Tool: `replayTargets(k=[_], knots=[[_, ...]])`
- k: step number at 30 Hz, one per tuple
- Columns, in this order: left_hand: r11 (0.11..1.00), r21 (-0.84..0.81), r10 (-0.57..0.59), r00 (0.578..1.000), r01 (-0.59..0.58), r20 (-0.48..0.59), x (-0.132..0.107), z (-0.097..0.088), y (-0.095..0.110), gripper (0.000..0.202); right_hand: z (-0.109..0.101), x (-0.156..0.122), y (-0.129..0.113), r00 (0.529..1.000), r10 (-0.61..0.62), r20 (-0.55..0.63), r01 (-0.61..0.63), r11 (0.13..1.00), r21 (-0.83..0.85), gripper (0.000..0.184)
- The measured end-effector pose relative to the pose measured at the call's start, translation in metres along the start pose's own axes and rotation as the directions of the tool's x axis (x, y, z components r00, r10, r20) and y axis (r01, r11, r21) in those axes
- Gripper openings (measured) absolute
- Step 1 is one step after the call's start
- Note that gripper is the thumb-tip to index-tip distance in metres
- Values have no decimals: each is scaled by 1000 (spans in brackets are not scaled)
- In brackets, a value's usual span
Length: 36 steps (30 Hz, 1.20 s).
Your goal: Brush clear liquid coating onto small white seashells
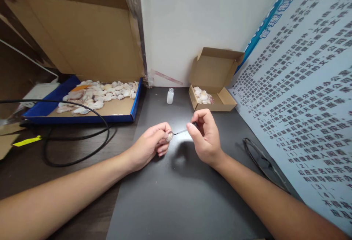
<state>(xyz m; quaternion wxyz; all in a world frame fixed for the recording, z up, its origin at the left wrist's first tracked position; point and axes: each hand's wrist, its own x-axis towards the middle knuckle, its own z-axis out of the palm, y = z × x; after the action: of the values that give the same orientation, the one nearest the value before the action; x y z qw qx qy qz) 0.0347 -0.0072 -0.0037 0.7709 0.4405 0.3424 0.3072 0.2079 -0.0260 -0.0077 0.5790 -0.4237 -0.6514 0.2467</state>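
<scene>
Between its thumb and fingers, my left hand [152, 141] pinches a small speckled white-and-brown seashell [169, 136]. My right hand [205, 135] is closed around the black grip of a thin applicator brush [181, 132]. A pale stem leads from that grip to a dark tip, which meets or nearly meets the shell's right edge; I cannot tell whether they touch. Beyond both hands stands a small clear bottle [170, 96] with whitish contents and no cap on it.
At the left, a blue-edged cardboard box [121, 117] holds many shells [110, 91]. A smaller open cardboard box [216, 106] at the back right also contains shells. A black cable [106, 137] loops at left, and glasses [264, 161] lie beside the printed panel [310, 97].
</scene>
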Motion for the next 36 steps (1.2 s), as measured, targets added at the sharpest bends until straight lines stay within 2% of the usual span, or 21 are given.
replayTargets(k=[4, 10, 15, 20, 25, 36], knots=[[1000, -1, 3, 1000, -3, 10, 0, 0, 0, 16, 0, 0, 0, 1000, -8, 4, 8, 998, 56, 9], [1000, -3, -1, 1000, 1, 8, 0, 0, 1, 19, 1, 1, -2, 1000, 11, -9, -11, 999, -40, 20], [1000, -7, 3, 1000, -3, 6, 0, 0, 0, 18, 0, 1, -1, 1000, -25, -2, 25, 999, 22, 14], [1000, -15, 5, 1000, -5, 15, 0, 0, 0, 21, 1, 1, -1, 1000, 15, -9, -15, 999, -37, 19], [1000, -12, 6, 1000, -6, 5, 0, 1, 1, 18, 1, 1, -1, 1000, -7, 0, 7, 1000, 10, 15], [1000, -3, 7, 1000, -7, 17, -1, 0, 1, 19, 2, 1, -3, 1000, 17, 9, -17, 1000, -15, 19]])
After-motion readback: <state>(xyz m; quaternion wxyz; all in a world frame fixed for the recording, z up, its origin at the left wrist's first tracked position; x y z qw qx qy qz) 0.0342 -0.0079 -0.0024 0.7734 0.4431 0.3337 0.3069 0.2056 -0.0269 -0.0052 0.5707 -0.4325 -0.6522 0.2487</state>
